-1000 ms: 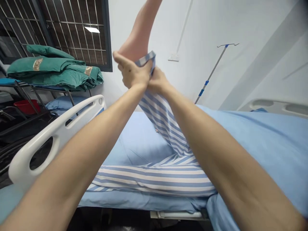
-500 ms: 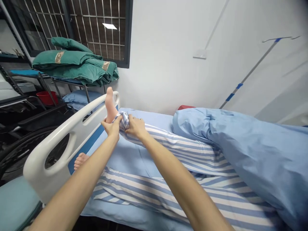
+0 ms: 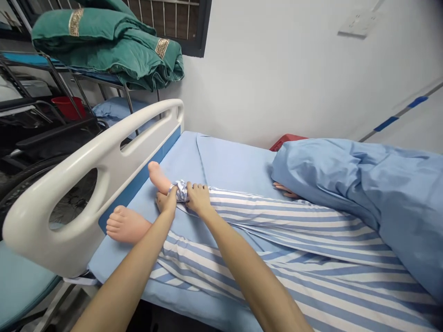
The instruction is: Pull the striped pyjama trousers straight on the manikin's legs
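Note:
Two legs in blue-and-white striped trousers (image 3: pixel 263 207) lie along the bed, with smooth, manikin-like bare feet. My left hand (image 3: pixel 167 200) is closed around the ankle of the far leg, just behind its far foot (image 3: pixel 158 177). Close beside it, my right hand (image 3: pixel 198 197) grips the same leg through the trouser fabric, fingers over the top. Between my hands the cuff (image 3: pixel 181 190) is bunched up. The near foot (image 3: pixel 127 225) rests on the sheet with its toes towards the footboard. Its ankle is partly hidden by my left forearm.
A white footboard (image 3: pixel 79 152) borders the bed on the left, with a wheelchair (image 3: pixel 51 143) beyond it. A blue quilt (image 3: pixel 332 180) covers the upper body; a hand (image 3: pixel 286 189) shows under its edge. Green bedding (image 3: pixel 104 44) lies on a rack by the window.
The far leg has come down towards the mattress, with both my hands still around it. My view has tilted down, bringing the near foot and the hand by the quilt into sight.

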The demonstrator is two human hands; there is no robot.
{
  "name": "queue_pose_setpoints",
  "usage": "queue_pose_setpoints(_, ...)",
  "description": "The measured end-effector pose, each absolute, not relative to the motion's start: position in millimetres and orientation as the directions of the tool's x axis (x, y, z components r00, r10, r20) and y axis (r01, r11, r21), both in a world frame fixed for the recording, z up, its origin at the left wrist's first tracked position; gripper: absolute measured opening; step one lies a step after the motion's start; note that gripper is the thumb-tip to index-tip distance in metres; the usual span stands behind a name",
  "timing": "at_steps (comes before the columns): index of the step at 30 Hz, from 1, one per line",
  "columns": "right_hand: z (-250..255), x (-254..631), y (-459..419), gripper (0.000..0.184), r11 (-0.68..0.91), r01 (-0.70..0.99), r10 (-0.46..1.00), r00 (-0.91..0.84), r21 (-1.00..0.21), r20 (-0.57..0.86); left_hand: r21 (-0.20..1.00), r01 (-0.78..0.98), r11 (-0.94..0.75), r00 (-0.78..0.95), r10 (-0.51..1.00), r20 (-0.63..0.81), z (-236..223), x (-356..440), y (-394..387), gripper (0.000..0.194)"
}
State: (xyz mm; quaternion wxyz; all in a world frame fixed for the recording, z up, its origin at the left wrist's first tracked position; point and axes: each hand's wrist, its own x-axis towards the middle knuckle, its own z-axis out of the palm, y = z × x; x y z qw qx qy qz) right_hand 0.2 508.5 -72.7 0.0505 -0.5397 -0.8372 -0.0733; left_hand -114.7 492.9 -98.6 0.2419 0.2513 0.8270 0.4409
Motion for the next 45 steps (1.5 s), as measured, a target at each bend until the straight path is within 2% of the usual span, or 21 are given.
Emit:
queue_pose_setpoints(3,-71.5,7.7,505.5,0.063,0.449,0.892,0.876,-0.45,0.047,0.173,0.775,0.267,0.573,-0.755,0.624,-0.202,-94.0,-116.1,489.4,0.068)
queue_pose_setpoints(6,-69.5,18.0,498.2,0.065,0.491,0.871,0.852,-0.485,0.024,0.199,0.724,0.364,0.586,-0.715,0.674,-0.187,-89.3,-122.0,481.1,0.067)
queue_pose_setpoints(9,-65.3,29.7,487.9,0.067,0.5,0.866,0.839,-0.484,-0.002,0.249,0.692,0.476,0.543,-0.684,0.723,-0.096,-84.7,-128.2,471.0,0.054)
queue_pose_setpoints(12,-58.0,43.4,474.9,0.065,0.483,0.876,0.842,-0.463,-0.006,0.278,0.647,0.561,0.517,-0.673,0.739,-0.008,-79.0,-132.3,462.9,0.034)
queue_pose_setpoints(14,-52.7,54.5,464.6,0.061,0.462,0.887,0.853,-0.441,-0.012,0.278,0.622,0.583,0.522,-0.667,0.745,0.0,-73.8,-134.7,459.3,0.025)
queue_pose_setpoints(18,-43.8,80.7,440.3,0.049,0.4,0.914,0.896,-0.376,-0.063,0.236,0.589,0.635,0.5,-0.618,0.786,0.0,-57.9,-142.1,453.8,0.02)
queue_pose_setpoints(21,-39.3,98.6,419.5,0.039,0.357,0.928,0.922,-0.331,-0.11,0.198,0.418,0.82,0.392,-0.433,0.901,0.004,-42.9,-149.2,449.4,0.017)
queue_pose_setpoints(24,-36.6,109.5,396.9,0.035,0.343,0.925,0.929,-0.309,-0.162,0.201,0.264,0.918,0.295,-0.302,0.953,-0.013,-28.9,-153.0,447.1,0.02)
queue_pose_setpoints(30,-33.8,103.8,353.7,0.033,0.411,0.871,0.911,-0.39,-0.268,0.132,0.19,0.937,0.295,-0.289,0.956,-0.06,-14.8,-152.9,453.3,0.039)
queue_pose_setpoints(34,-32.0,85.5,336.4,0.032,0.532,0.816,0.846,-0.524,-0.226,0.1,0.092,0.957,0.275,-0.262,0.956,-0.134,-16.4,-156.9,452.3,0.04)
queue_pose_setpoints(36,-31.0,73.0,333.8,0.037,0.568,0.795,0.821,-0.566,-0.213,0.076,-0.013,0.97,0.244,-0.244,0.966,-0.088,-15.5,-158.4,447.9,0.034)
queue_pose_setpoints(39,-27.9,48.9,336.3,0.045,0.575,0.787,0.814,-0.578,-0.223,0.057,-0.13,0.979,0.156,-0.141,0.982,0.122,-7.5,-157.3,437.3,0.033)
queue_pose_setpoints(42,-25.0,19.2,341.9,0.055,0.57,0.788,0.816,-0.576,-0.233,0.049,-0.084,0.994,0.069,-0.041,0.955,0.293,2.5,-153.2,419.2,0.033)
queue_pose_setpoints(45,-27.0,-10.1,346.5,0.064,0.526,0.816,0.844,-0.536,-0.24,0.027,0.124,0.992,-0.031,-0.023,0.909,0.416,-1.8,-149.6,385.6,0.025)
